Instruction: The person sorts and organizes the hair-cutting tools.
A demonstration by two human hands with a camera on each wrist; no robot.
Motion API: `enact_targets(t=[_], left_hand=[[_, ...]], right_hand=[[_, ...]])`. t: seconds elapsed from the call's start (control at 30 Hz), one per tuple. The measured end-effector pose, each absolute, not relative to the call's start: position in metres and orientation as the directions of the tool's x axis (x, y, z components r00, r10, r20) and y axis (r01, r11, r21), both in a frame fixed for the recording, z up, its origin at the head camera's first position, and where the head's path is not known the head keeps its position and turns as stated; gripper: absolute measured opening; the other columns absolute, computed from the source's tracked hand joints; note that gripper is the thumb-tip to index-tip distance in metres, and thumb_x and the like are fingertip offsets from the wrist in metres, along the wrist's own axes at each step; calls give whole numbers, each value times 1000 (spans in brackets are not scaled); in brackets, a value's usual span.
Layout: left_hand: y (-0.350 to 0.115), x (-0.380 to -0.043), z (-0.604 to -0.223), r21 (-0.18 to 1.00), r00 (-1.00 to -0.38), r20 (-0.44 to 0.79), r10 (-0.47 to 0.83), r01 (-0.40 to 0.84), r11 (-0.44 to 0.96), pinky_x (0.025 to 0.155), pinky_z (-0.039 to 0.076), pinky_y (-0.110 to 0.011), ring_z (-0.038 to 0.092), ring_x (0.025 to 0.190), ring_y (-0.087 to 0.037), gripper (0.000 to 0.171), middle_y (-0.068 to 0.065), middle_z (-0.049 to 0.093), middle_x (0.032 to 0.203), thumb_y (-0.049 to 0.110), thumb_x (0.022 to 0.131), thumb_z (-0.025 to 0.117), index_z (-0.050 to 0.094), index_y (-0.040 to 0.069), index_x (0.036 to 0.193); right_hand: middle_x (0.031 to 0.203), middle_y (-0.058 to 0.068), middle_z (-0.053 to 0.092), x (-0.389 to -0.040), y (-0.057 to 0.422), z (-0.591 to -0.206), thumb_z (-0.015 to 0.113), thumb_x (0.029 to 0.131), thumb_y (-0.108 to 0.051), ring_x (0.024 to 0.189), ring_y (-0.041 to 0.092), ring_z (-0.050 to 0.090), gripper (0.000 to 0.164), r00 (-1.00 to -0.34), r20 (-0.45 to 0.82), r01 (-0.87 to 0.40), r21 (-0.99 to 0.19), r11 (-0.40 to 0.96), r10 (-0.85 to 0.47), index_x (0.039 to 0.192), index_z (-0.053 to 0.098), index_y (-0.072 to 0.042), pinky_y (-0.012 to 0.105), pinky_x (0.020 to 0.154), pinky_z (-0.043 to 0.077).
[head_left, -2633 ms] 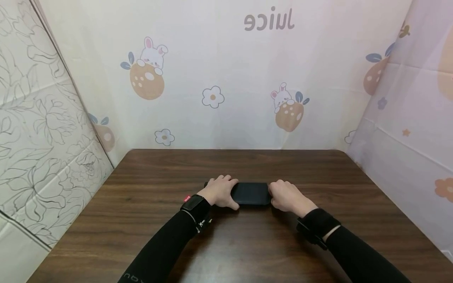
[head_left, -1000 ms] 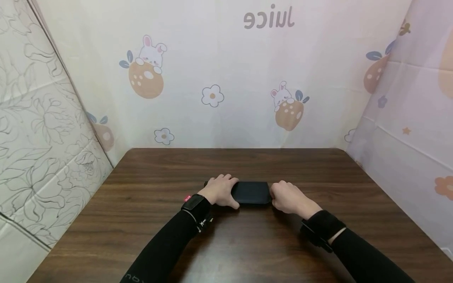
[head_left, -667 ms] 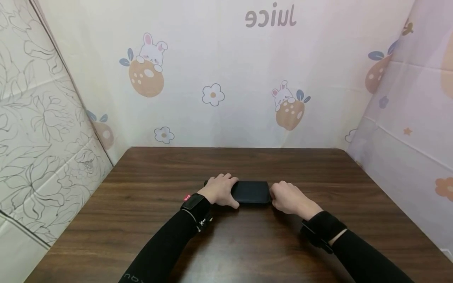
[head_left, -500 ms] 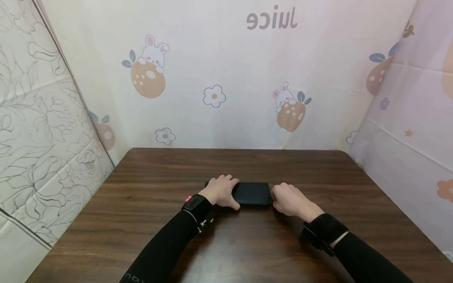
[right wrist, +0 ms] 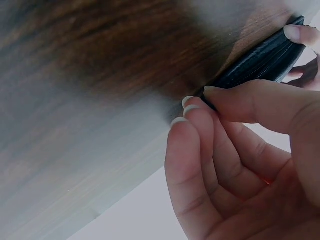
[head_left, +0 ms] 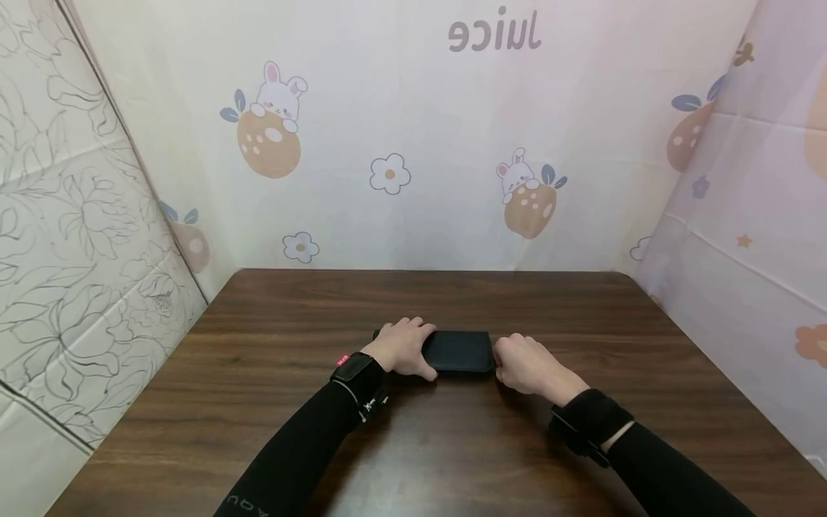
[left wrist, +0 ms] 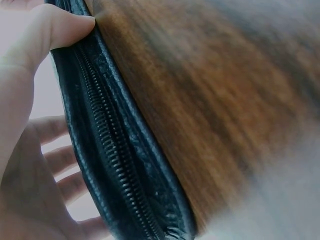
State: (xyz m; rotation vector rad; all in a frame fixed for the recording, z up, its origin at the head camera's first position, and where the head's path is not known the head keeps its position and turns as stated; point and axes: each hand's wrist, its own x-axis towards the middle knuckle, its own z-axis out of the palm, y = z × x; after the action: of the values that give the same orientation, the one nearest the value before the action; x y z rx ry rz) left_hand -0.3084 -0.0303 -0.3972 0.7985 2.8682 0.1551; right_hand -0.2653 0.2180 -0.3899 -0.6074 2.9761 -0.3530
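Note:
A black leather zip wallet (head_left: 457,352) lies lengthwise across the middle of the table. My left hand (head_left: 402,347) grips its left part, thumb on the near side and fingers spread over to the far side. In the left wrist view, the zipper (left wrist: 115,145) runs along the wallet's edge with its teeth meshed. At the wallet's right end, my right hand (head_left: 526,364) is curled. The right wrist view has its thumb and forefinger pinching the tip of the wallet (right wrist: 255,62) where the zipper ends; any pull tab is hidden between the fingertips.
The dark wood-grain table (head_left: 413,445) reaches back to a pale printed curtain (head_left: 413,222) with rabbit and strawberry pictures. A white flower-patterned panel (head_left: 84,237) stands on the left, and a pinkish curtain (head_left: 756,287) hangs on the right.
My right hand and wrist have shifted slightly right and nearer since the earliest frame. The left hand and the wallet stay in place; the head view wobbles a little.

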Motion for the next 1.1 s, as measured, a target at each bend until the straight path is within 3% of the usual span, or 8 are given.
enact_targets(t=[1.1], left_hand=[[-31, -305, -394, 147, -846, -120, 519, 502, 852, 107, 40, -52, 46, 135, -27, 87, -5, 47, 152, 52, 83, 78, 44, 19, 155]], right_hand=[[59, -1, 47, -260, 217, -391, 63, 89, 3, 49, 11, 44, 29, -925, -20, -362, -256, 896, -379, 64, 57, -12, 26, 49, 34]])
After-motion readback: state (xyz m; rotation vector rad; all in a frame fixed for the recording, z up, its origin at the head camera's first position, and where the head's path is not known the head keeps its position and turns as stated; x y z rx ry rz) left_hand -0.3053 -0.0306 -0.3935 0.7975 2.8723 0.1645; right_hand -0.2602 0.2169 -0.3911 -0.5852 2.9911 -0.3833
